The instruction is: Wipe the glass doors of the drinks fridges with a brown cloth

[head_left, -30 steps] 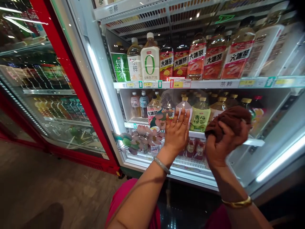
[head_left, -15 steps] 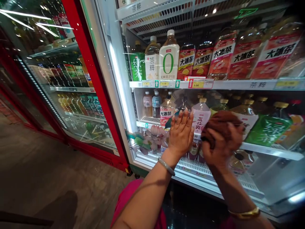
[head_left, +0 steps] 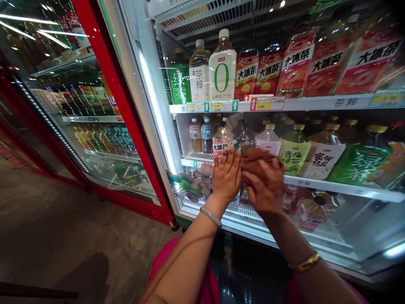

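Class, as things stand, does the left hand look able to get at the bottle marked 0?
Probably not: glass seems to stand between the left hand and the bottle, judging by the green reflection and the flower decal. The hand appears to lie flat against the glass.

A reddish-brown fabric cloth [head_left: 260, 157], bunched into a soft, creased wad, is gripped under the curled fingers of the right hand [head_left: 265, 183], just beside the flat-spread left hand [head_left: 227, 175], its lower part hidden by the fingers. Behind it stands a large, clear, upright glass pane [head_left: 183, 126] fronting the lit drinks cooler, marked by reflections and bearing a pinkish-grey and green floral decal [head_left: 193, 185] at its lower left, partly covered by the left hand.
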`<state>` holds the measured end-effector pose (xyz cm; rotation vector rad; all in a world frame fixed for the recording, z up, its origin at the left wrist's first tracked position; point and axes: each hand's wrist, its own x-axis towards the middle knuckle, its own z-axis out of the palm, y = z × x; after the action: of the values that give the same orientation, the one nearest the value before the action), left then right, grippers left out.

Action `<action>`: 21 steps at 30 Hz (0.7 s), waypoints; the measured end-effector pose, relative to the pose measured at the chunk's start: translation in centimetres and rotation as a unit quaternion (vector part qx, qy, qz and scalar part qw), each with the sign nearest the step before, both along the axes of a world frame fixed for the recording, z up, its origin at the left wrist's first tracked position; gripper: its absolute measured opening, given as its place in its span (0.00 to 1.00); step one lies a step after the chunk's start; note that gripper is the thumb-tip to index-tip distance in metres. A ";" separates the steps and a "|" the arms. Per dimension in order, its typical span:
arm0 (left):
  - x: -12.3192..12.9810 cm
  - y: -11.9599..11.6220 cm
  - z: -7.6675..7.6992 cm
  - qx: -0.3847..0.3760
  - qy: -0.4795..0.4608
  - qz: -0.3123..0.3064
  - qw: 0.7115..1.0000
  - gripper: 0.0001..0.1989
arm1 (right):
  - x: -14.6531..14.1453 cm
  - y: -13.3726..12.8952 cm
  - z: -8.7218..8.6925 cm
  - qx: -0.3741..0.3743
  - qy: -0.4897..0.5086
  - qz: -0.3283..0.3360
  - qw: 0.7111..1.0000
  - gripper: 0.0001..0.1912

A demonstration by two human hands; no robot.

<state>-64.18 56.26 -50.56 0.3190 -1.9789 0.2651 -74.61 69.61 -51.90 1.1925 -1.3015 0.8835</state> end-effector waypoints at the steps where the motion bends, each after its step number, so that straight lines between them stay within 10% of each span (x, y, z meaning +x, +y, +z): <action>1: -0.1 -0.1 -0.5 -0.001 0.008 0.001 1.000 0.35 | 0.3 -0.2 -0.6 0.022 0.021 0.008 1.000 0.26; 11: -1.8 2.7 -4.0 -0.074 -0.036 -0.031 0.996 0.32 | -2.8 4.0 0.5 0.019 -0.016 -0.012 1.000 0.24; 17: -0.2 2.4 -3.0 -0.055 -0.023 -0.023 0.998 0.34 | -1.5 4.3 -2.9 0.116 0.026 -0.008 0.993 0.24; 21: 0.5 2.3 -1.6 -0.050 -0.024 -0.032 0.998 0.37 | -4.3 7.4 -1.9 0.167 0.070 0.011 0.983 0.23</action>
<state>-63.68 58.54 -52.19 0.1866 -2.0117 0.3317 -78.92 77.00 -53.78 1.5037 -1.3576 0.5978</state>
